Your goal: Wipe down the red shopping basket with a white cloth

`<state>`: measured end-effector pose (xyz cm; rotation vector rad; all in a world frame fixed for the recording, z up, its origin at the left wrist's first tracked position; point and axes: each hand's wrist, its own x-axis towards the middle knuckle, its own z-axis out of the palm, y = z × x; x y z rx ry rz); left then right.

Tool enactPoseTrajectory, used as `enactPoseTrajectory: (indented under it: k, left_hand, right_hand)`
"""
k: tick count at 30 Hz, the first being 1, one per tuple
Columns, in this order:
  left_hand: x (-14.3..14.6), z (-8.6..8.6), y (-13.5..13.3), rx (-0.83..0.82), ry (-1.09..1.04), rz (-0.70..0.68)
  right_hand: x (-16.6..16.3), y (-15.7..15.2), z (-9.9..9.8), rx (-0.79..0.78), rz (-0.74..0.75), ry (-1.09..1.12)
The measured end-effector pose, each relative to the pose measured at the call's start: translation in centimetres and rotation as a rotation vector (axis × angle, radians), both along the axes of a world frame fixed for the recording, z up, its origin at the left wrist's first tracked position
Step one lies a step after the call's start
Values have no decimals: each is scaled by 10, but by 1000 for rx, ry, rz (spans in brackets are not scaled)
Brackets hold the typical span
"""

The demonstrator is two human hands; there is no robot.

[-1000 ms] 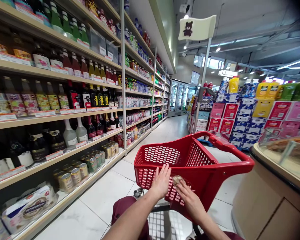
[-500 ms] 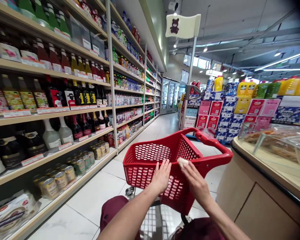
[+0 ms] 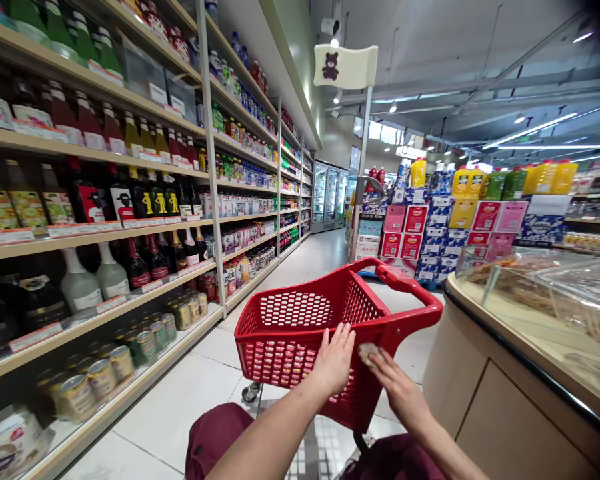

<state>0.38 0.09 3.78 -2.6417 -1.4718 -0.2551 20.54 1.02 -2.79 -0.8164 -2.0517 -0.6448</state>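
A red plastic shopping cart (image 3: 380, 323) with perforated sides stands in front of me, its handle to the right. My left hand (image 3: 334, 360) rests on the near rim and side wall, fingers stretched out and holding nothing. Beneath the fingers of my right hand (image 3: 399, 388) is a small crumpled greyish-white wad (image 3: 368, 352), a tissue or cloth by its look. That hand presses it on the solid side panel just below the rim, close to the handle end. The cart's bottom is hidden by the near wall.
Shelves of bottles and cans (image 3: 93, 380) line the left side. At the right stands a rounded counter (image 3: 473, 373) with a clear-walled display top. Stacked drink boxes (image 3: 435, 230) lie beyond the cart, beside a pole with a bear flag (image 3: 347, 67). My knees are close below the cart.
My right hand with the wad has moved down from the rim onto the side panel. My left hand has slid along the rim toward the handle end. The view has turned slightly right.
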Motion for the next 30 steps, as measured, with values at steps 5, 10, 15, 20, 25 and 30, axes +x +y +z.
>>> enactPoseTrajectory:
  k: [5,10,15,20,25,30]
  left_hand:
    - [6,2,2,-7,3,-6]
    - [13,6,3,-8,-50,-29]
    - [12,3,3,-36,-73,-5]
    - [9,-11,7,-42,-150,114]
    - [-21,-18,9,-54,-145,343]
    - [-38,-18,4,-52,-79,349]
  right_hand:
    - [11,3,26,83,-69,182]
    - [32,7,59,153,-194,190]
    - [69,22,84,137,-362,253]
    - [20,42,90,0,-304,69]
    - [1,48,76,41,-199,-112]
    - [17,48,76,53,-421,18]
